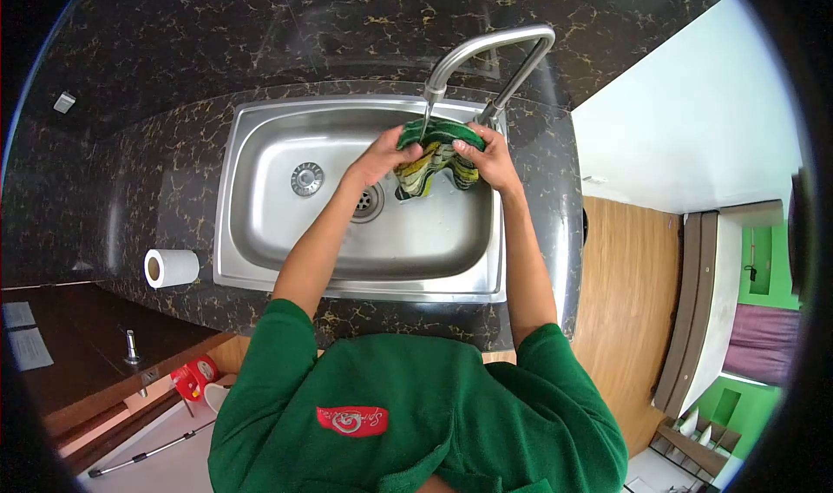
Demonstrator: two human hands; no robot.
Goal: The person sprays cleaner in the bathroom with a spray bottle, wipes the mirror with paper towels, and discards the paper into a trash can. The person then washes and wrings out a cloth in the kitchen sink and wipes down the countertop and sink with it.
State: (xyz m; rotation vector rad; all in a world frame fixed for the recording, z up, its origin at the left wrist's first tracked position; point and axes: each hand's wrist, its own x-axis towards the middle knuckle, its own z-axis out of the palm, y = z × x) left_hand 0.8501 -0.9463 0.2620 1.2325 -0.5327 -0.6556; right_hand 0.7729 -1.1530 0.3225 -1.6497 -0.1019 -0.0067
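A green, yellow and black patterned cloth [438, 159] hangs in folds over the right part of the steel sink [286, 224], below the faucet [438, 76]. Water runs from the spout onto its upper edge. My left hand [382, 158] grips the cloth's left side, thumb on top. On the right side, my right hand [493, 159] is closed on the same cloth, near the base of the faucet. The lower folds hang down inside the basin, beside the drain [366, 203].
A round metal strainer [306, 179] lies in the left part of the basin. A white paper roll [172, 268] rests on the dark counter [186, 163] left of the sink. A small white object [64, 102] is at the far left.
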